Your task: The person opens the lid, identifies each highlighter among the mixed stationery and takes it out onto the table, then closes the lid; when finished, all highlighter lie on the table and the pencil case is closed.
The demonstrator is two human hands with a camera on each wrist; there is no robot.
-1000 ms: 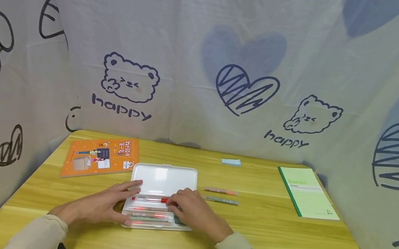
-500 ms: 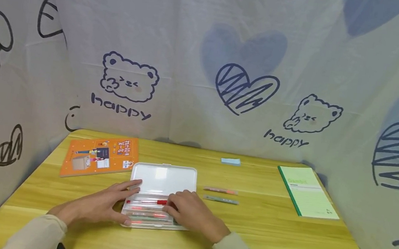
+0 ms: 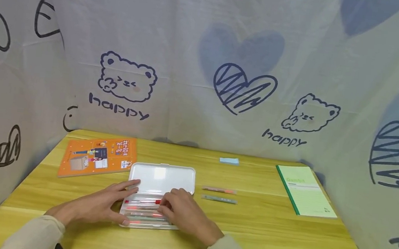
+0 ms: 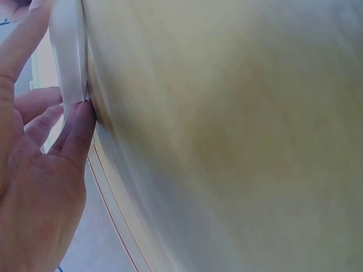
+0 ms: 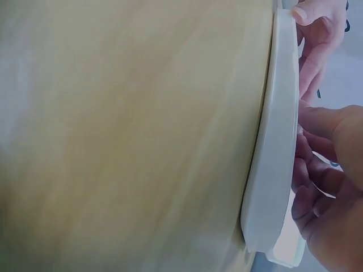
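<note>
A white pencil case point(image 3: 175, 176) lies unfolded on the table, its lid laid back away from me. My left hand point(image 3: 99, 204) grips its left end, thumb at the near corner and fingers spread toward the lid; the left wrist view shows fingertips against the case's white side wall point(image 4: 69, 51). Over the right half of the tray my right hand point(image 3: 184, 214) reaches in with curled fingers point(image 5: 317, 175), right at the end of a red pen point(image 3: 157, 202). I cannot tell what those fingers hold. Several clear-barrelled pens point(image 3: 145, 214) lie side by side in the tray.
Two pens, one orange-tipped point(image 3: 219, 190) and one grey-green point(image 3: 219, 199), lie right of the case. An orange book point(image 3: 99, 157) is at the back left, a light blue slip point(image 3: 229, 160) at the back, a green notebook point(image 3: 306, 191) at the right. A printed cloth point(image 3: 184, 98) surrounds the table.
The red pen has slid a little left within the tray. My right hand has shifted left over the pens. My left hand keeps its place on the case.
</note>
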